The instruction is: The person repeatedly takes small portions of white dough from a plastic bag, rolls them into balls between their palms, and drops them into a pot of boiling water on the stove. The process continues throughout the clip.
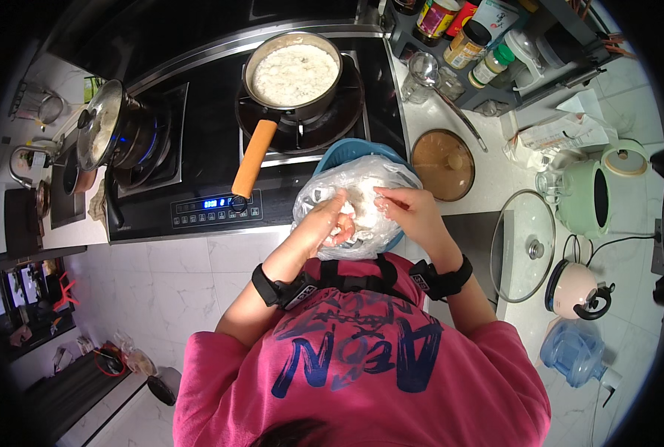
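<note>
A blue plastic basin (346, 149), lined with a clear plastic bag (390, 167), stands before me against the cooktop's front edge. Soft white food (371, 204) lies inside the bag; its exact kind is unclear. My left hand (329, 220) curls around a small white lump of it, with residue on the fingers. Over the bag's right side, my right hand (407, 207) pinches at the white food, its fingertips flecked with white. Just beyond, a saucepan (293, 103) of foamy whitish liquid sits on the right burner, its wooden handle (255, 159) pointing toward me.
On the left burner, a lidded pan (103, 125) stands over a blue flame (152, 139). Right of the cooktop are a brown glass lid (442, 165), a ladle (449, 100) and seasoning jars (466, 44). A large glass lid (523, 246) and a kettle (575, 290) are further right.
</note>
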Motion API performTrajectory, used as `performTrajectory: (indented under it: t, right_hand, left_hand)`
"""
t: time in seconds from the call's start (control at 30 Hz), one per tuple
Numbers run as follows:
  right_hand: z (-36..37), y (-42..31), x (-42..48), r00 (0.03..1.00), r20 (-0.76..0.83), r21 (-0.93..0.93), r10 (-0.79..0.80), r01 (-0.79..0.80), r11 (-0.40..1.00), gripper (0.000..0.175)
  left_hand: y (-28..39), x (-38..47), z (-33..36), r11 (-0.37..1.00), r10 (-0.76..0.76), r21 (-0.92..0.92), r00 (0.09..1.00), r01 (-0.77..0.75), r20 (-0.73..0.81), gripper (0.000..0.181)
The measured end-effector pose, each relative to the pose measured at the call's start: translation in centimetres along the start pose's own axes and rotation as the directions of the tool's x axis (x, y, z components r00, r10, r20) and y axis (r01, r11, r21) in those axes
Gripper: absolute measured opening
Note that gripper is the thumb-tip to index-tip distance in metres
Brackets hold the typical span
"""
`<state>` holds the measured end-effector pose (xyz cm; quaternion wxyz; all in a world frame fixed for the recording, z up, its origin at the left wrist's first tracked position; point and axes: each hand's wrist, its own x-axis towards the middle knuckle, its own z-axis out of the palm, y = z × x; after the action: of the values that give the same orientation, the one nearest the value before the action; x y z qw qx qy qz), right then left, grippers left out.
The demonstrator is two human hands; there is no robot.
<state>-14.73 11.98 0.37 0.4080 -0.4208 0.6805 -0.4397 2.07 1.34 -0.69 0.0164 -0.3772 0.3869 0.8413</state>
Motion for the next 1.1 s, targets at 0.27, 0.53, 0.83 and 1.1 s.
performTrajectory:
  t: [0.27,0.53,0.83,1.1]
  right_hand:
    - [1.0,-1.5,-0.4,0.975,0.051,-0.201,-0.217,0.223,0.954,0.03]
    - [1.6,-1.5,-0.3,0.939,0.005,-0.103,-0.343,0.342,0.934,0.03]
    - [1.8,-2.9,-0.9,0.833,-0.159,-0.096,-0.53,0.522,0.848,0.031]
    - [1.5,0.0,0.8,0.995,0.074,0.014,-0.067,0.066,0.998,0.02]
  left_hand:
    - [-0.5,0.0,0.5,0.995,0.058,0.081,0.998,-0.056,-0.026,0.055]
    - [0.0,-0.5,1.2,0.999,-0.04,0.018,0.987,0.038,0.158,0.056]
    - [0.2,-1.2,3.8,0.975,0.192,0.089,0.973,-0.204,0.127,0.05]
    - [0.7,-0.1,1.7,0.935,0.183,0.326,0.978,-0.141,-0.103,0.062]
